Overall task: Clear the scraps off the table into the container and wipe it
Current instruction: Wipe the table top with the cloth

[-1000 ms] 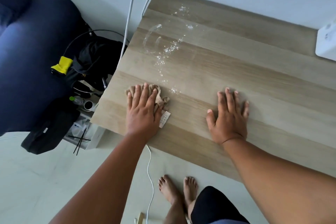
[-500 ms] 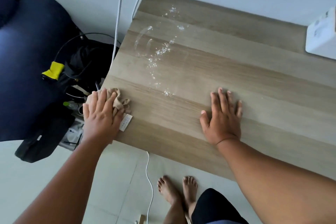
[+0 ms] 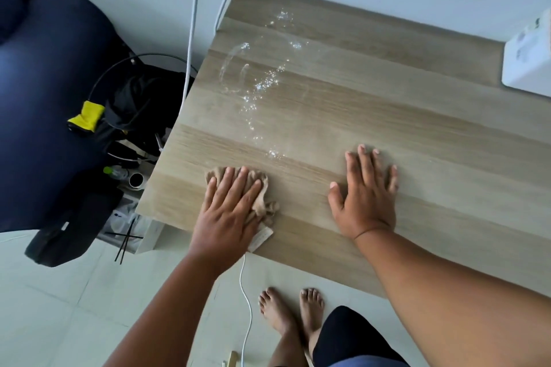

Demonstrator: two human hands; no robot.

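- Your left hand point(image 3: 229, 211): flat, fingers straight, pressing the tan cloth point(image 3: 262, 202) onto the wooden table point(image 3: 387, 116) near its front left corner.
- Your right hand point(image 3: 365, 197): spread flat on the tabletop, holding nothing.
- Water droplets point(image 3: 262, 86): beyond the cloth, trailing toward the wall.

You see soft, even daylight with faint shadows. Glare sparkles on the wet streaks point(image 3: 262, 83) across the table point(image 3: 387, 116). Wide-angle distortion bends the edges; the white box point(image 3: 529, 59) looks slightly soft.
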